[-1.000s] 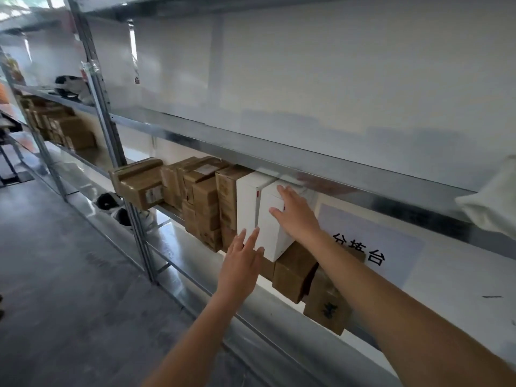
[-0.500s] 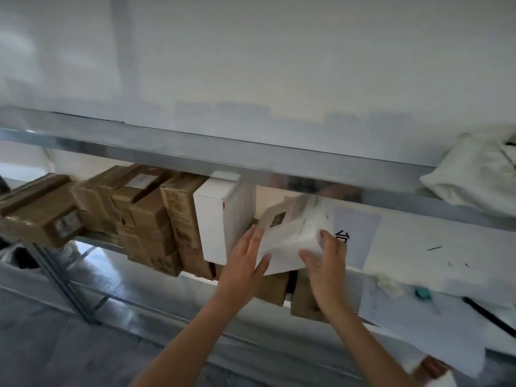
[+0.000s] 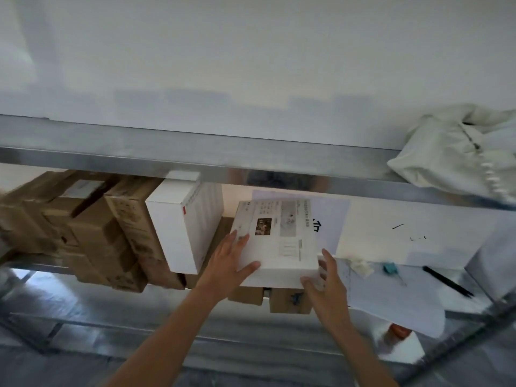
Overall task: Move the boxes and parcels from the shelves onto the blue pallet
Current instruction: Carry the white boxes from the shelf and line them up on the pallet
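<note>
A white printed box (image 3: 280, 241) is tipped out from the middle shelf, its labelled face turned up towards me. My left hand (image 3: 229, 265) grips its left lower edge and my right hand (image 3: 325, 280) holds its right lower corner. A second white box (image 3: 181, 230) stands upright just to the left. Brown cardboard boxes (image 3: 92, 233) fill the shelf further left, and two small brown boxes (image 3: 289, 300) sit under the held box. The blue pallet is out of view.
A metal shelf beam (image 3: 195, 157) runs across just above the boxes. A white bundled bag (image 3: 458, 152) lies on the upper shelf at right. Paper sheets (image 3: 391, 297), a black pen (image 3: 446, 280) and a small teal clip (image 3: 389, 268) lie on the shelf to the right.
The white box has been pulled further out and tilted flat towards me. Both hands now hold its lower edge. The view has come closer to the shelf.
</note>
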